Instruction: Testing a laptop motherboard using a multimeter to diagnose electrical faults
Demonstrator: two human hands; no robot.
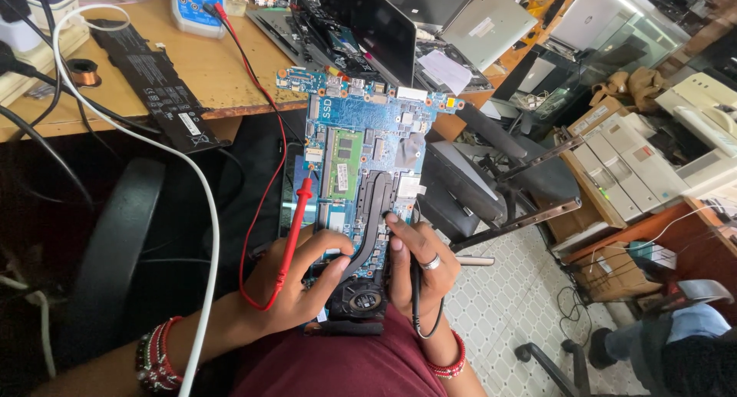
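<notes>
A blue laptop motherboard (pixel 361 128) with a green memory module, a dark heat pipe and a black fan (pixel 358 297) rests tilted from my lap up to the desk edge. My left hand (pixel 295 278) holds the board's lower left edge and grips a red multimeter probe (pixel 295 220), whose tip points up against the board near the memory slot. My right hand (pixel 421 266), wearing a ring, holds a black probe (pixel 414 286) with its tip on the board beside the heat pipe. A red lead loops from the probe up to the desk.
A blue multimeter (pixel 197 5) lies on the wooden desk (pixel 223 74) beside a black flat battery pack (pixel 157 82), a white cable (pixel 207 236) and opened laptops (pixel 384 24). At the right stand a black chair (pixel 491 182), printers (pixel 637 167) and boxes; another person's legs (pixel 652 343) show at the lower right.
</notes>
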